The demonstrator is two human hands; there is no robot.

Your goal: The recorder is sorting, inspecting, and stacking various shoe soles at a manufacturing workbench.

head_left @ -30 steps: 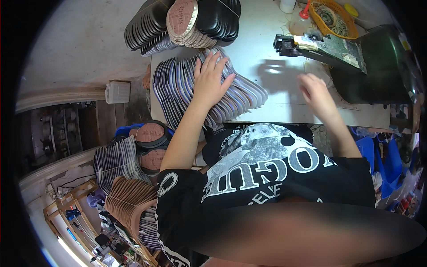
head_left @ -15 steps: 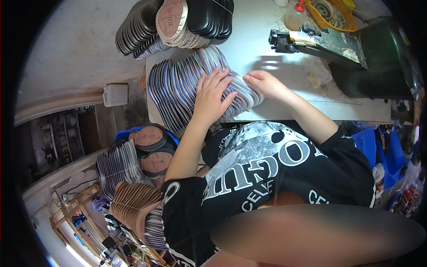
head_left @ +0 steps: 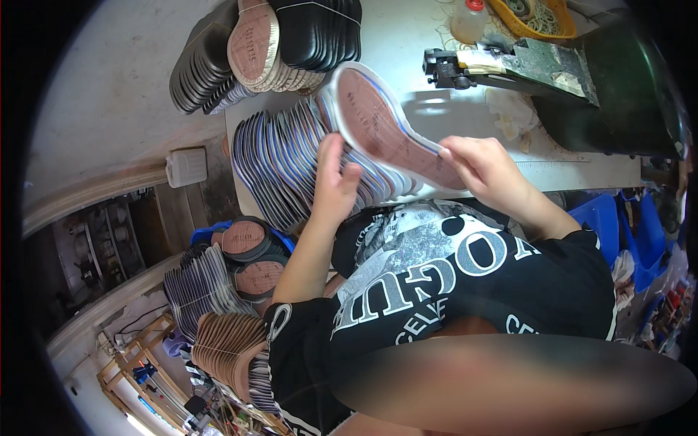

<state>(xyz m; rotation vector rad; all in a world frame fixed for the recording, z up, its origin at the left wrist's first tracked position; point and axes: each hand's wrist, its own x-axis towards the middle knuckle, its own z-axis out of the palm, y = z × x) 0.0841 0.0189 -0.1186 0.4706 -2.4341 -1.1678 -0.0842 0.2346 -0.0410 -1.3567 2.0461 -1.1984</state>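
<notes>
My right hand (head_left: 486, 166) pinches the narrow end of an insole (head_left: 374, 120), which has a reddish-brown face and a pale rim. It is raised and tilted, its wide end pointing up and left over a long row of similar insoles (head_left: 280, 163) standing on edge, packed together on the table. My left hand (head_left: 338, 180) is at the near side of that row, beside the insole's left edge, thumb apart from the fingers. Its fingertips lie against the row or the raised insole; I cannot tell which.
Tied bundles of black insoles (head_left: 320, 33) stand at the back left of the table (head_left: 425, 182). A dark green machine (head_left: 611, 94) is at the right. Behind are a red-capped bottle (head_left: 469, 23) and a yellow basket (head_left: 534, 29). More bundled insoles (head_left: 207, 291) lie at my left.
One insole has come up out of the row in my right hand, which moved right and nearer. My left hand has slid off the row's top toward its near side.
</notes>
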